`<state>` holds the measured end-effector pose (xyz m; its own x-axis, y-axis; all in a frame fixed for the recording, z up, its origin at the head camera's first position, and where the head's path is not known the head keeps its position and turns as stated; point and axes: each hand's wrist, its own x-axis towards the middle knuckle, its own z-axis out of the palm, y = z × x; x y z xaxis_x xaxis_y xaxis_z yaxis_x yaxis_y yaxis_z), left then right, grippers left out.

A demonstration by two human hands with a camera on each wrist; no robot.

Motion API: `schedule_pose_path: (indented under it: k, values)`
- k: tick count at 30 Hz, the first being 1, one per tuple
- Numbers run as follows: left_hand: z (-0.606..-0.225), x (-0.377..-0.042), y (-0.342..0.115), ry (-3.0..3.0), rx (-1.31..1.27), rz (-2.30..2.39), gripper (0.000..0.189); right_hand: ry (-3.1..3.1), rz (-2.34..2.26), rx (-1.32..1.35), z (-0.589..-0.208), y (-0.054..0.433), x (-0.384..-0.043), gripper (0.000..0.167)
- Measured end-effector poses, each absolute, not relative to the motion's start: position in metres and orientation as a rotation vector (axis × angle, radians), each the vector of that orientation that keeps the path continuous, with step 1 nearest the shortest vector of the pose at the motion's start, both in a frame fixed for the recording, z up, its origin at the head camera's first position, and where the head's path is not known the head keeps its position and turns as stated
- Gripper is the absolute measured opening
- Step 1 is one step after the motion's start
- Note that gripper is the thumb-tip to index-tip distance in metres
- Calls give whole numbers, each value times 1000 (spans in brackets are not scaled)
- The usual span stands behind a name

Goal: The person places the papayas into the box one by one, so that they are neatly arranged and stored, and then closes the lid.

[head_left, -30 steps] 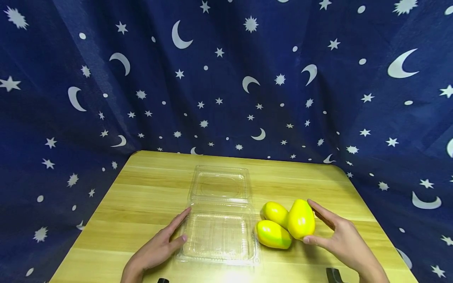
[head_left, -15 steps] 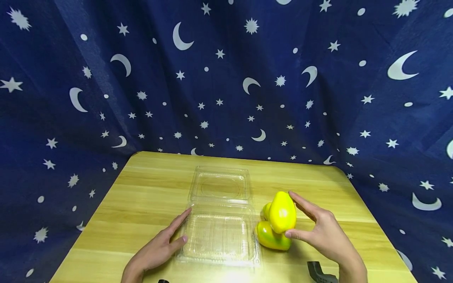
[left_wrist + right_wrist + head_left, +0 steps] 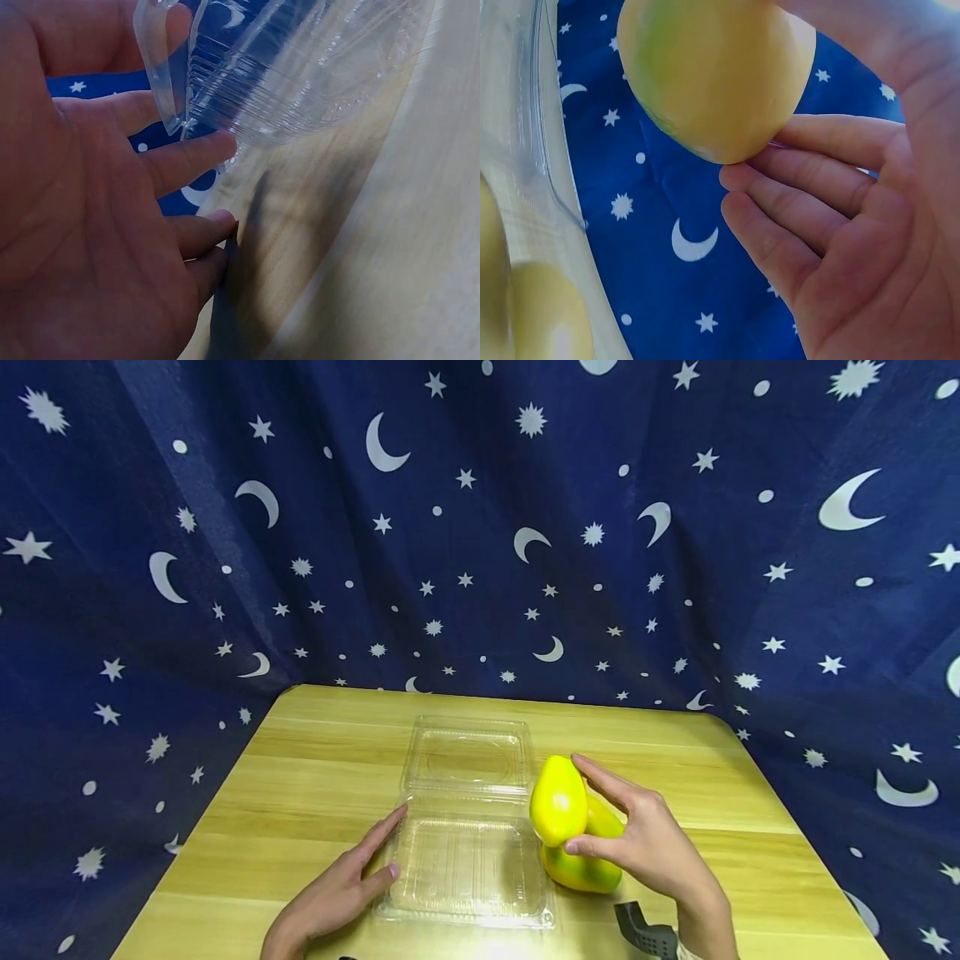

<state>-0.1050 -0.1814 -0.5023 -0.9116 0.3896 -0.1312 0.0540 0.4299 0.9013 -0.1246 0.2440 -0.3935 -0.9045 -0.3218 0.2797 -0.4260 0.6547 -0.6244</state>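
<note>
Right grip point(image 3: 645, 839): grasping a yellow fruit point(image 3: 557, 802), thumb at its lower side, fingertip at its top. Held fruit is clear of the desk point(image 3: 315, 760), by the right edge of a clear plastic container point(image 3: 465, 870); whether over or just outside that edge cannot be told. Container lies opened out, hinged lid point(image 3: 468, 758) on the far side. Left grip point(image 3: 337, 889): released, fingers extended, thumb and forefinger at the container's left edge. Two more yellow-green fruits, a nearer fruit point(image 3: 579, 872) and a farther fruit point(image 3: 602, 821), sit right of the container, partly hidden by the held one. Backdrop: dark blue curtain point(image 3: 480, 552), white moons and stars.
</note>
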Motion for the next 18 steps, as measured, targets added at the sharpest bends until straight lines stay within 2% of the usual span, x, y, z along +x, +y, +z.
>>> schedule_pose_path:
  k: [18]
  values:
    - [-502, -104, -181, 2374, 416, 1476, 74, -2697, 1228, 751, -393, 197, -139, 106]
